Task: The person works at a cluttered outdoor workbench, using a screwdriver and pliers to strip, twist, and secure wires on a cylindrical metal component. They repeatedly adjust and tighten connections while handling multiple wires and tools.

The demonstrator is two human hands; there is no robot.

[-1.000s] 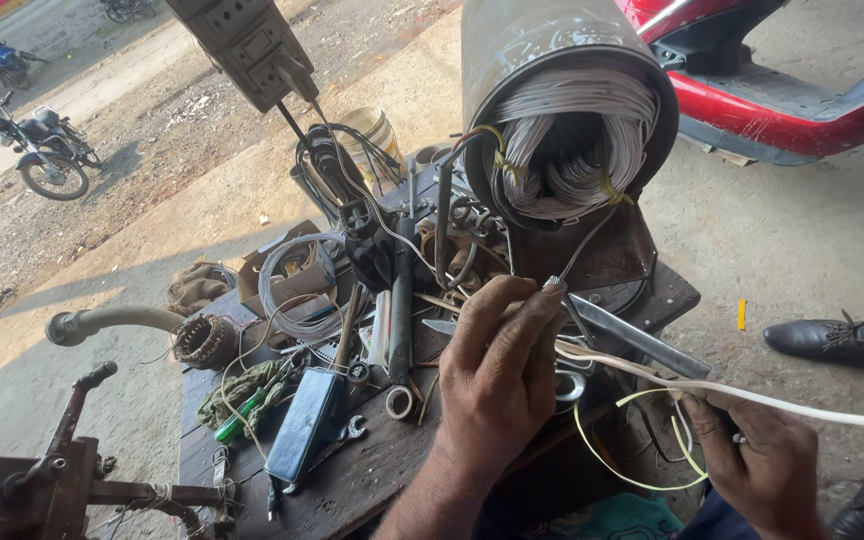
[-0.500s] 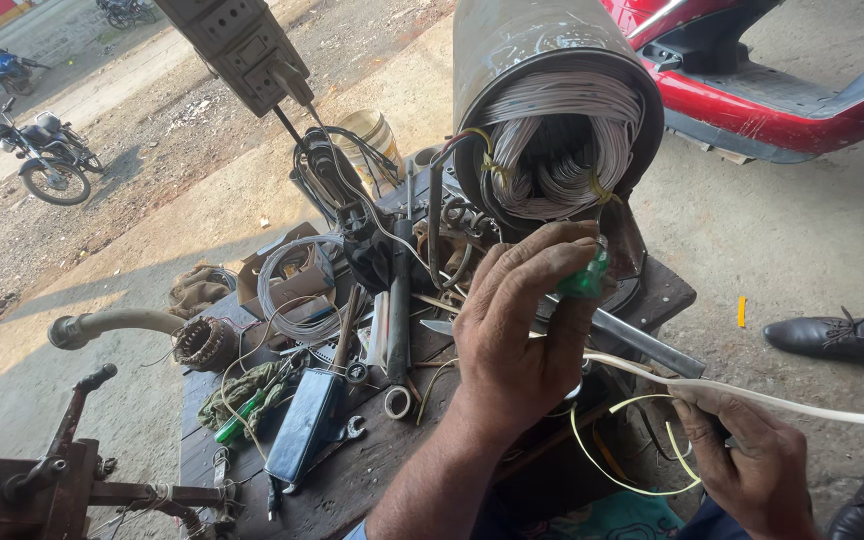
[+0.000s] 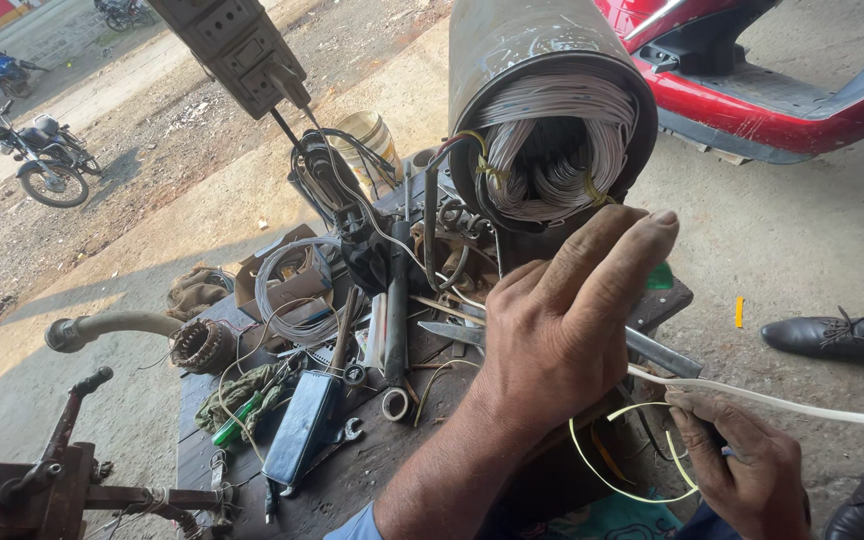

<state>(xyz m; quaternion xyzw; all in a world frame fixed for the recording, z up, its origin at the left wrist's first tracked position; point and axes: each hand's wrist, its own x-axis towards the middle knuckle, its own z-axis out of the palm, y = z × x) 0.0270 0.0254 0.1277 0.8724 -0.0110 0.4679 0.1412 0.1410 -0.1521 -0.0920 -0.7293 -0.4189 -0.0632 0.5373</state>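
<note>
A big metal motor housing (image 3: 512, 50) lies on its side on the workbench, its open end packed with white winding wire (image 3: 552, 150) tied with yellow sleeves. My left hand (image 3: 562, 330) is raised just below that opening, fingers together around a small green piece (image 3: 660, 277) that is mostly hidden behind them. My right hand (image 3: 742, 470) is low at the bench's right corner. It pinches a long white strip (image 3: 802, 405) that runs off to the right, along with a loop of thin yellow wire (image 3: 602, 470).
The dark wooden bench (image 3: 372, 480) carries a wire coil (image 3: 292, 290), a blue flat case (image 3: 302, 420), a green screwdriver (image 3: 237, 415), a small stator (image 3: 202, 345) and metal tools. A red scooter (image 3: 772, 90) and another person's black shoe (image 3: 812, 335) are to the right. A vise (image 3: 52, 470) stands bottom left.
My left hand has lifted off the bench, picked up the green piece and risen toward the winding. My right hand has stayed put with the strip and wire.
</note>
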